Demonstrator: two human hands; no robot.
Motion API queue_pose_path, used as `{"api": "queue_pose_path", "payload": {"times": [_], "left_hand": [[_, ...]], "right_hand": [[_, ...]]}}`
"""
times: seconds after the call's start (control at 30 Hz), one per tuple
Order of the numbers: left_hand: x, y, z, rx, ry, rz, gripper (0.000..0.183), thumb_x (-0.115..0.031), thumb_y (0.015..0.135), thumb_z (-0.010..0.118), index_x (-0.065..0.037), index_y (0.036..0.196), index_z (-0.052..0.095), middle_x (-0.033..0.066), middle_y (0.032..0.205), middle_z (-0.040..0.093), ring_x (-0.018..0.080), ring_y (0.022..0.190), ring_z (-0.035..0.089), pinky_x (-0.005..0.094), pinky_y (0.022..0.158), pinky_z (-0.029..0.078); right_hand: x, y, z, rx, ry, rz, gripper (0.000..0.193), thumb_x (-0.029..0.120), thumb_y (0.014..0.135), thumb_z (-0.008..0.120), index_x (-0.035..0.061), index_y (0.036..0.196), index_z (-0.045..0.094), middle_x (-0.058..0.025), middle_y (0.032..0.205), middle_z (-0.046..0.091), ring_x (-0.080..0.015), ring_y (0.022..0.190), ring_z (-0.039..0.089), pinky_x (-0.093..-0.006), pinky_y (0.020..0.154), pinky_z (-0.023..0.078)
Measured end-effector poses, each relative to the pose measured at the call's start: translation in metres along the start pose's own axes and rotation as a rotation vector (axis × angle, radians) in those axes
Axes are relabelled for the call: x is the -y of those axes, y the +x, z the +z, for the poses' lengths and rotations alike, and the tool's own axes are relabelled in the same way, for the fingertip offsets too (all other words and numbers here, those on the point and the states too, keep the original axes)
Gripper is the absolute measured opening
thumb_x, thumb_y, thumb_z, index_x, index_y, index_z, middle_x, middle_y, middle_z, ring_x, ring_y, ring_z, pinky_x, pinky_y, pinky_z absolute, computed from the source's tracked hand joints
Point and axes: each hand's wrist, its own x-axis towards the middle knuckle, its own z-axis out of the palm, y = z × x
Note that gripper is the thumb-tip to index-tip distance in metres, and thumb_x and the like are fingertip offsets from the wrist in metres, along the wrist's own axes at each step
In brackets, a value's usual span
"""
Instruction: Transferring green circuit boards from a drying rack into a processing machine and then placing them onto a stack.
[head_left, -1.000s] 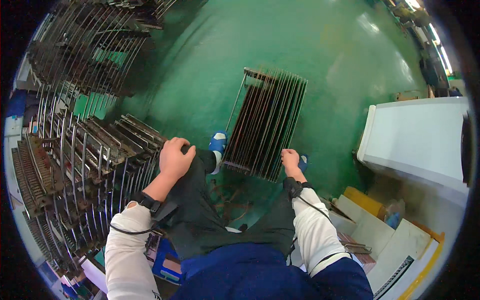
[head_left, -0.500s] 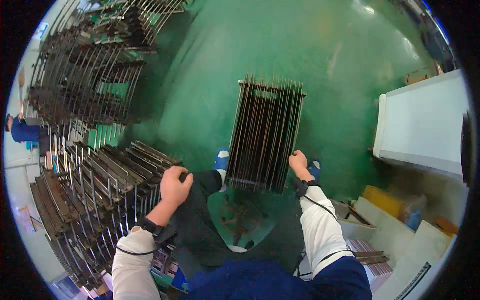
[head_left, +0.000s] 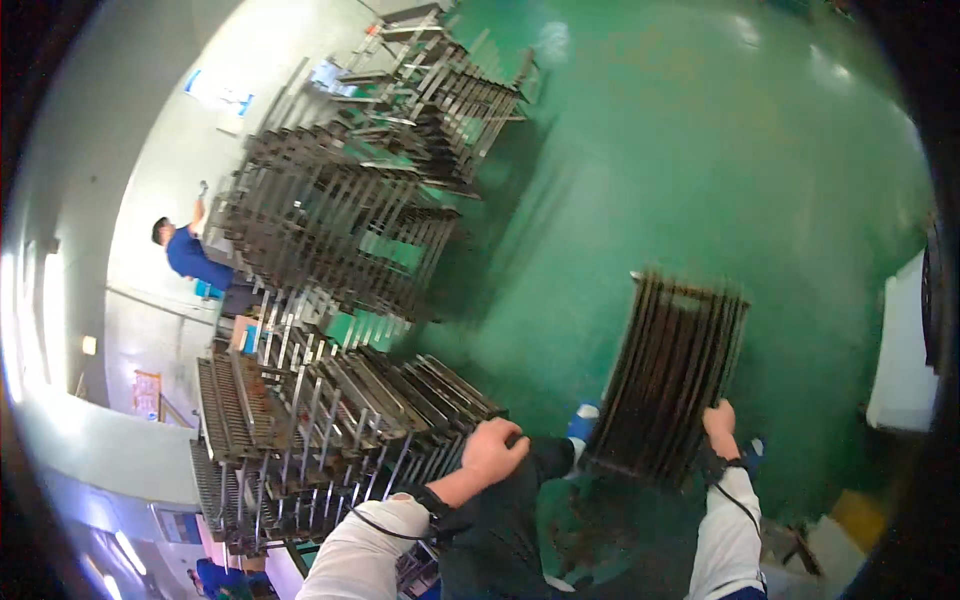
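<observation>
A dark metal rack (head_left: pixel 665 380) with many thin parallel bars lies between my blue-shod feet. My right hand (head_left: pixel 719 425) is closed beside the rack's right edge; whether it touches the rail cannot be told. My left hand (head_left: pixel 492 452) is curled closed above my left thigh, with a small dark bit showing by the thumb. What either hand holds, if anything, is too small or hidden to name. Just left of that hand stand stacked metal racks (head_left: pixel 310 430) with bright upright legs. Black bands and cords circle both wrists over white sleeves.
More stacked racks (head_left: pixel 330 210) stand farther along the left side on the green floor (head_left: pixel 640 150). A person in blue (head_left: pixel 193 253) is beyond them near the wall. To the right are a white cabinet (head_left: pixel 900 350) and a yellow box (head_left: pixel 858 515).
My view has swung left, so the racks, floor rack and both hands sit farther right and lower. More wall shows. Both hands keep their closed shape.
</observation>
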Motion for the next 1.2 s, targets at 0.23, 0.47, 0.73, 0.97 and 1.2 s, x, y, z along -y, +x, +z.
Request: {"api": "queue_pose_path", "payload": {"times": [0.23, 0.47, 0.73, 0.97, 1.2], "left_hand": [[-0.003, 0.009, 0.000, 0.057, 0.009, 0.046, 0.031, -0.034, 0.082, 0.065, -0.007, 0.095, 0.069, 0.0122, 0.100, 0.065, 0.0338, 0.101, 0.058, 0.0425, 0.090, 0.047], [-0.008, 0.003, -0.003, 0.085, 0.044, -0.046, 0.033, -0.036, 0.083, 0.064, -0.006, 0.097, 0.069, 0.0126, 0.104, 0.065, 0.0332, 0.105, 0.058, 0.0423, 0.093, 0.047], [-0.016, 0.016, -0.005, 0.107, 0.044, -0.012, 0.034, -0.038, 0.083, 0.064, -0.007, 0.096, 0.069, 0.0118, 0.103, 0.065, 0.0325, 0.103, 0.059, 0.0430, 0.090, 0.048], [-0.018, 0.017, -0.002, 0.084, 0.050, 0.031, 0.037, -0.041, 0.083, 0.062, -0.006, 0.093, 0.069, 0.0137, 0.100, 0.066, 0.0344, 0.100, 0.060, 0.0452, 0.087, 0.050], [-0.014, 0.016, 0.005, 0.051, -0.017, 0.059, 0.037, -0.042, 0.083, 0.060, -0.006, 0.088, 0.068, 0.0148, 0.097, 0.065, 0.0343, 0.100, 0.060, 0.0468, 0.084, 0.051]], "right_hand": [[-0.098, 0.081, 0.054, 0.072, -0.153, 0.065, 0.022, 0.012, 0.086, 0.062, -0.0062, 0.097, 0.060, -0.0271, 0.101, 0.064, -0.0429, 0.093, 0.063, -0.0473, 0.076, 0.052], [-0.024, 0.026, 0.023, -0.061, -0.170, -0.057, 0.017, 0.010, 0.085, 0.061, -0.0058, 0.091, 0.062, -0.0272, 0.100, 0.064, -0.0433, 0.094, 0.063, -0.0488, 0.077, 0.051], [0.021, -0.020, -0.046, -0.092, -0.222, -0.051, 0.023, 0.016, 0.086, 0.059, -0.0064, 0.091, 0.064, -0.0279, 0.098, 0.065, -0.0448, 0.095, 0.063, -0.0486, 0.081, 0.051], [0.014, -0.061, -0.105, -0.130, -0.132, -0.104, 0.030, 0.017, 0.082, 0.061, -0.0090, 0.097, 0.058, -0.0301, 0.096, 0.062, -0.0445, 0.092, 0.060, -0.0491, 0.080, 0.048], [-0.043, -0.111, -0.176, -0.265, 0.230, -0.152, 0.030, 0.016, 0.075, 0.063, -0.0056, 0.093, 0.053, -0.0202, 0.091, 0.059, -0.0304, 0.075, 0.057, -0.0438, 0.070, 0.046]]}}
